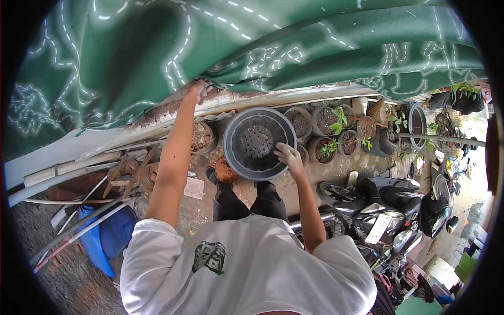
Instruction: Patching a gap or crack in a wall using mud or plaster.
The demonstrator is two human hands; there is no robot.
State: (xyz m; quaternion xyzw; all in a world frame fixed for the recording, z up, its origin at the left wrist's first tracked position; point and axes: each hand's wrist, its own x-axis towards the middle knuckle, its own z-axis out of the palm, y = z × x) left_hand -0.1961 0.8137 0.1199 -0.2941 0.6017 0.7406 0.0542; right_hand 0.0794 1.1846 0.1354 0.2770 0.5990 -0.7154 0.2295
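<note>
My left hand (201, 89) reaches up to the lower edge of the green tarp (131, 47) with white dashed patterns, its fingers curled on the fabric. My right hand (288, 156) grips the right rim of a dark grey plastic pot (241, 163), fingers over the inside of the wall. The pot is seen from above, with a perforated base and loose bits of dry debris in the bottom. An orange-brown fibrous clump (223, 169) lies beside my feet, just left of the pot.
Potted soil and small plants (333, 131) line the wall. A pale ledge (121, 136) runs under the tarp. Pipes (47, 178) and a blue plastic barrel (110, 236) are on the left. Parked motorbikes (383, 199) crowd the right, by a horizontal pole (441, 139).
</note>
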